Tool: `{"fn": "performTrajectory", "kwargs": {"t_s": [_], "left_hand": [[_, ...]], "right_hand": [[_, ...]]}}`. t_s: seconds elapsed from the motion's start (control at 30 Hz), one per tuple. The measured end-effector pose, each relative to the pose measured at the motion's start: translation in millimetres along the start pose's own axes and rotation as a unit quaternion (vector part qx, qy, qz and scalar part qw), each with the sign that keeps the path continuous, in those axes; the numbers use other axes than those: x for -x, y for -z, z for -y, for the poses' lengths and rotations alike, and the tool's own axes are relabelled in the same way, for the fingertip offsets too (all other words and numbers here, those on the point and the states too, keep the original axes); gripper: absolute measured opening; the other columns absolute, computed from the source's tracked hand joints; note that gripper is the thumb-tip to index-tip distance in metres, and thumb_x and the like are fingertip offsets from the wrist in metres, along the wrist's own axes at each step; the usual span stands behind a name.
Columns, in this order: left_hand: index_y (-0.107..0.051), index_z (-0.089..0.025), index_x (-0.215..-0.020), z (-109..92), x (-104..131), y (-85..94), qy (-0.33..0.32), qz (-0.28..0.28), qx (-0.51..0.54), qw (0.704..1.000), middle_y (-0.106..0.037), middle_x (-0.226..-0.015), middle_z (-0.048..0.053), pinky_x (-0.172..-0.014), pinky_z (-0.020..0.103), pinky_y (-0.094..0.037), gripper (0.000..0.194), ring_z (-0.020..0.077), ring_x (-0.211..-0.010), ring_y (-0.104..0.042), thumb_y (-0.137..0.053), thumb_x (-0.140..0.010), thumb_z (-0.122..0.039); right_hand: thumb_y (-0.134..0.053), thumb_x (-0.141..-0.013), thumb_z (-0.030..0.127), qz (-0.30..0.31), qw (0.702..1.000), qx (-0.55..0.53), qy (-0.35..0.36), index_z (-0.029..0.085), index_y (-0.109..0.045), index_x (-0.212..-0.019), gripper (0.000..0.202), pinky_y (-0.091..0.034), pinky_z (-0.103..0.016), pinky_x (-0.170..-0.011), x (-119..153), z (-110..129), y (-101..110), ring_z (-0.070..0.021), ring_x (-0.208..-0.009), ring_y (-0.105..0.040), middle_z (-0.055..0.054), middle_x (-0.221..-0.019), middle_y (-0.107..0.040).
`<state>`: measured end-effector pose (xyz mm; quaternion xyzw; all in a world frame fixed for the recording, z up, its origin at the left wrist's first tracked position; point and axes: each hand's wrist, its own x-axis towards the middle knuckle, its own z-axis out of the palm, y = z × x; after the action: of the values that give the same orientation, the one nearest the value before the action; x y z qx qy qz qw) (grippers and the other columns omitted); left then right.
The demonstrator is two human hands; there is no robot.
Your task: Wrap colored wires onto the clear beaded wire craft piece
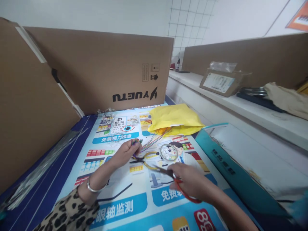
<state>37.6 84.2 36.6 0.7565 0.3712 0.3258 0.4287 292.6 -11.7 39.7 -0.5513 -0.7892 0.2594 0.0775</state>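
Observation:
My left hand [130,150] is closed in a pinch on a bunch of thin coloured cords [152,141], mostly purple and green at the fingers. The strands run back to the mouth of a yellow bag [176,117]. My right hand [190,179] grips scissors [183,189] with orange-red handles, their blades pointing left. On the printed mat just below the left hand lie pliers [146,159] with yellow handles; the scissor tips are close to them. Behind the pliers stands a small round clear dish [168,152] holding pale little pieces, perhaps beads.
Cardboard panels [101,64] wall off the back and left. On the right stands a teal open box [223,160], below a white ledge [264,109] carrying a small parcel [218,81] and cloth. Clear plastic packets [108,117] lie at the mat's far left.

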Motion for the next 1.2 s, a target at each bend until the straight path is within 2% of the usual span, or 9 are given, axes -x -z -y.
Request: {"fn": "performTrajectory", "kwargs": {"t_s": [0.1,0.23,0.53,0.67,0.83,0.93,1.03,1.1,1.2], "left_hand": [[-0.052,-0.017,-0.063,-5,1,4.3,0.014,0.005,0.034,0.999,-0.049,-0.059,0.0,-0.057,0.024,-0.038,0.041,0.0123,-0.057,-0.044,-0.038,-0.09,-0.044],[-0.055,-0.016,-0.064,-11,3,2.4,0.006,0.018,0.061,0.998,-0.051,-0.061,0.001,-0.059,0.024,-0.038,0.04,0.0131,-0.059,-0.045,-0.04,-0.09,-0.044],[-0.055,-0.016,-0.066,0,6,-7.6,0.026,-0.023,0.141,0.989,-0.052,-0.059,0.001,-0.058,0.025,-0.033,0.041,0.0138,-0.058,-0.042,-0.04,-0.089,-0.047],[-0.055,-0.016,-0.064,7,5,-13.3,0.042,-0.041,0.207,0.977,-0.05,-0.058,0.001,-0.056,0.025,-0.032,0.042,0.013,-0.056,-0.042,-0.042,-0.088,-0.049],[-0.051,-0.015,-0.062,1,4,-17.8,0.059,-0.048,0.295,0.953,-0.05,-0.056,0.001,-0.053,0.024,-0.03,0.042,0.011,-0.053,-0.04,-0.043,-0.088,-0.048],[-0.05,-0.015,-0.06,-3,4,-18.7,0.057,-0.049,0.326,0.942,-0.049,-0.055,0.0,-0.054,0.024,-0.031,0.043,0.0111,-0.054,-0.041,-0.043,-0.089,-0.047],[-0.05,-0.016,-0.06,-1,2,-16.1,0.067,-0.055,0.346,0.934,-0.052,-0.057,0.001,-0.057,0.025,-0.035,0.042,0.0122,-0.057,-0.044,-0.045,-0.088,-0.047],[-0.052,-0.016,-0.061,3,-1,-12.2,0.07,-0.104,0.337,0.933,-0.058,-0.069,0.003,-0.064,0.025,-0.038,0.038,0.0145,-0.069,-0.051,-0.053,-0.084,-0.046],[-0.058,-0.017,-0.061,13,-8,-5.1,0.08,-0.197,0.313,0.926,-0.063,-0.086,0.006,-0.079,0.025,-0.038,0.031,0.0195,-0.097,-0.052,-0.063,-0.078,-0.043]], "right_hand": [[-0.056,-0.071,0.013,0.053,0.996,0.075,0.02,0.021,-0.06,-0.107,0.038,-0.041,-0.034,-0.079,19,-10,-21,-0.0264,-0.098,-0.055,-0.011,-0.105,-0.06],[-0.05,-0.074,0.011,0.032,0.986,0.159,0.038,0.021,-0.059,-0.109,0.038,-0.04,-0.037,-0.079,28,-7,-33,-0.0272,-0.094,-0.054,-0.011,-0.102,-0.058],[-0.054,-0.08,0.017,0.031,0.964,0.255,0.07,0.017,-0.063,-0.094,0.017,-0.041,-0.033,-0.067,13,14,-20,-0.0261,-0.079,-0.059,-0.011,-0.085,-0.067],[-0.045,-0.088,0.016,-0.047,0.972,0.213,0.089,0.019,-0.064,-0.097,0.022,-0.043,-0.032,-0.069,-12,20,-2,-0.0223,-0.082,-0.061,-0.008,-0.09,-0.068],[-0.054,-0.082,0.016,-0.19,0.963,0.116,0.153,0.017,-0.057,-0.117,0.034,-0.038,-0.038,-0.095,-66,28,1,-0.0241,-0.111,-0.049,-0.011,-0.117,-0.061],[-0.061,-0.076,0.016,-0.18,0.96,0.082,0.199,0.014,-0.051,-0.124,0.049,-0.033,-0.04,-0.1,-95,33,-6,-0.0253,-0.119,-0.044,-0.014,-0.125,-0.056],[-0.055,-0.081,0.015,-0.127,0.974,0.033,0.183,0.014,-0.063,-0.104,0.025,-0.041,-0.035,-0.085,-113,35,-12,-0.0231,-0.094,-0.058,-0.011,-0.095,-0.067],[-0.047,-0.087,0.018,-0.105,0.979,0.008,0.173,0.016,-0.066,-0.09,0.02,-0.043,-0.029,-0.073,-117,33,-13,-0.0189,-0.077,-0.061,-0.006,-0.079,-0.068],[-0.041,-0.091,0.023,-0.11,0.979,-0.047,0.163,0.018,-0.066,-0.087,0.026,-0.041,-0.023,-0.062,-118,26,-14,-0.015,-0.068,-0.059,-0.003,-0.074,-0.066]]}}
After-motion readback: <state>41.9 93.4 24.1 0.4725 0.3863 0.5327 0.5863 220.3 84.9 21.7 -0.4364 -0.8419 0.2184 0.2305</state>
